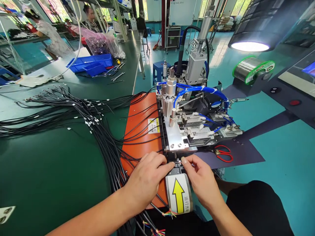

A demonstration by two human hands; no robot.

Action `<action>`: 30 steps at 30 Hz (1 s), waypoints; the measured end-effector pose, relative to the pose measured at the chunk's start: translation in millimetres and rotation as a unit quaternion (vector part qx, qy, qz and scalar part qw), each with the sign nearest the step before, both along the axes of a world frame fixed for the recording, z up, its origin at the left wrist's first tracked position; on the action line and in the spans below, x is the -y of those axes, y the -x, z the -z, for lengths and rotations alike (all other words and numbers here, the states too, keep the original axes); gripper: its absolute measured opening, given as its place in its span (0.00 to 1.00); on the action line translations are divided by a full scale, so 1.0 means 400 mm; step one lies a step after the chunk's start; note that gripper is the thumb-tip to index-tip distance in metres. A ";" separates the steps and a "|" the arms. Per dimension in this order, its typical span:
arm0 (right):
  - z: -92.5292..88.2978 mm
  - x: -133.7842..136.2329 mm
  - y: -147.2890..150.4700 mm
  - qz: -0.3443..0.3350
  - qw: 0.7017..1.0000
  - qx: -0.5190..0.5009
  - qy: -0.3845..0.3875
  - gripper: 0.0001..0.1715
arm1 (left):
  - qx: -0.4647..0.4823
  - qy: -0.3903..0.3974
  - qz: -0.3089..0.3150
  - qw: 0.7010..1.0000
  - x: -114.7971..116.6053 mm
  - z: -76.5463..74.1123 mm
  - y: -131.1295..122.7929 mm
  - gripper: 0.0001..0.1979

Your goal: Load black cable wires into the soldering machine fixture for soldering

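My left hand (147, 177) lies over the near end of an orange guard plate (140, 131), fingers curled and thumb stretched to a small black fixture (175, 170). What its fingers close on is hidden, though black cables run beneath it. Opposite, my right hand (201, 180) pinches thumb and forefinger at the fixture, where thin wire ends (179, 162) show as tiny red and white specks. Just below, a curved cover (171, 196) carries a yellow arrow label. The metal pneumatic machine (176, 131) with blue air tubes stands directly beyond both hands.
A bundle of black cables (103, 141) covers the green table (61, 170) on the left; several cross the orange plate. Red-handled scissors (223, 154) lie right of the machine. Solder wire spool (253, 69), lamp (253, 36), blue bins (92, 64) and wrenches (117, 77) surround it. Two people sit behind.
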State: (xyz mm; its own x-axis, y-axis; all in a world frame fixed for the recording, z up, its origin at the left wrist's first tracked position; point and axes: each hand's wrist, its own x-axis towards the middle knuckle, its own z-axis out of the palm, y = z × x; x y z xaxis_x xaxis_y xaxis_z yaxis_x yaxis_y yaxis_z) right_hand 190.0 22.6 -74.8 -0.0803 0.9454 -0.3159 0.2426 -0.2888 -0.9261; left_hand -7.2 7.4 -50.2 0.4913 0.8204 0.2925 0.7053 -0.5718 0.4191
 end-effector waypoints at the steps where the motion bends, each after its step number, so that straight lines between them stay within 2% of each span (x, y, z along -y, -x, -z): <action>1: -0.001 0.002 0.001 0.001 1.000 0.008 -0.003 0.24 | 0.005 -0.003 -0.002 1.000 0.000 -0.001 0.002 0.14; 11: 0.011 0.005 0.008 -0.009 0.994 0.085 -0.061 0.22 | -0.012 -0.019 -0.030 0.999 0.002 -0.010 0.009 0.11; 18: 0.013 0.003 0.007 -0.012 0.997 0.067 -0.033 0.24 | -0.041 -0.020 -0.034 0.998 0.001 -0.019 0.013 0.10; 24: 0.008 -0.015 -0.003 -0.022 1.000 -0.001 -0.006 0.24 | -0.052 0.064 -0.035 0.996 0.012 -0.023 0.012 0.13; 27: -0.010 0.002 -0.010 -0.002 0.999 0.032 -0.029 0.22 | -0.055 0.095 -0.027 0.994 0.012 -0.036 0.014 0.16; 30: -0.032 0.047 -0.019 0.034 0.996 0.066 -0.053 0.20 | -0.043 0.124 -0.012 0.991 0.010 -0.057 0.019 0.17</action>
